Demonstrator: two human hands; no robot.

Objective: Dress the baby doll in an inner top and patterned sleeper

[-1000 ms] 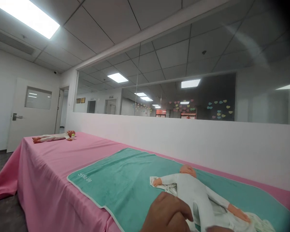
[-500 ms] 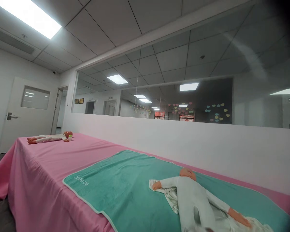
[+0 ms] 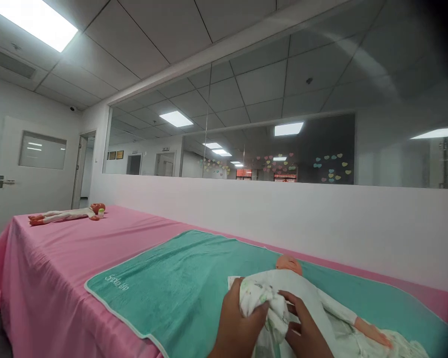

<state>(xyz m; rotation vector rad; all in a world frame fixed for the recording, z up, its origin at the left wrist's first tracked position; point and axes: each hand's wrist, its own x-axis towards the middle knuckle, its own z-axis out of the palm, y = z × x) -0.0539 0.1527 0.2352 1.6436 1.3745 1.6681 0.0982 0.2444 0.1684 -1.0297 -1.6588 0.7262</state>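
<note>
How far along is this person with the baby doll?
Done: the doll lies in a white sleepsuit on the teal towel. In hand: the left hand grips a bunched printed cloth over its chest, the right hand against it. Left: more cloth lies loose by its feet, and a second doll lies farther along the table.

Long table [image 3: 59, 258] runs off toward 10 o'clock, with a towel [image 3: 171, 268] on it dead ahead — baby doll [image 3: 302, 291] on the towel around 1 o'clock, swaddle cloth [image 3: 261, 303] bunched between the left hand [image 3: 237, 328] and right hand [image 3: 304, 333]. Second doll [image 3: 59, 215] lies far down the table at 10 o'clock — door [image 3: 30, 184] behind it, window [image 3: 231, 144] along the wall to the right.
</note>
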